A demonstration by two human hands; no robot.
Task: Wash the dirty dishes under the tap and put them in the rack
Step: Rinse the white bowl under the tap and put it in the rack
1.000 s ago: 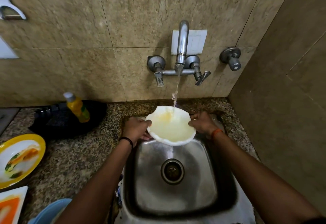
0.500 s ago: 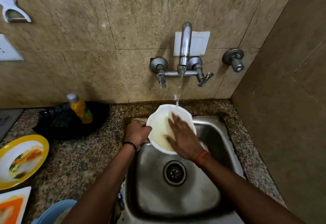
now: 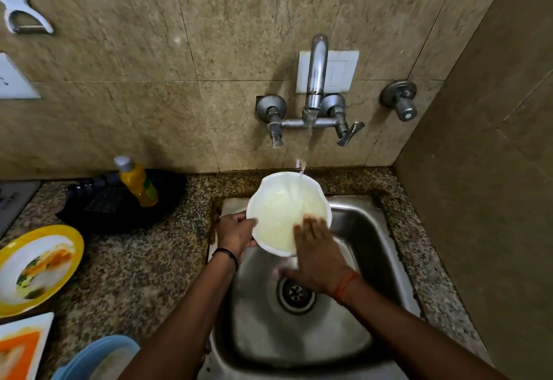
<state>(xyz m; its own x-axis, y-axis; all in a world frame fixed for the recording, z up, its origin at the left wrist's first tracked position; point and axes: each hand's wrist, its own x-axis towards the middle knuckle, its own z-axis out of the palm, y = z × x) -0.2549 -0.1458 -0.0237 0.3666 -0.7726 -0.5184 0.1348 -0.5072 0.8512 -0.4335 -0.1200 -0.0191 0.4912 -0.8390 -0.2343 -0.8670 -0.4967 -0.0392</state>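
Two bare forearms without sleeves, thin black band on the left wrist (image 3: 226, 254), orange thread on the right wrist (image 3: 344, 285), no rings visible

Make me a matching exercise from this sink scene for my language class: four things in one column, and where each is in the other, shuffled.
Things:
1. white bowl
2. yellow bottle
3. yellow-rimmed plate
4. drain

Places:
A. at the bottom of the sink
B. on the counter at the far left
C. under the running tap
D. against the wall, left of the sink

Pairs: 1-C, 2-D, 3-B, 4-A
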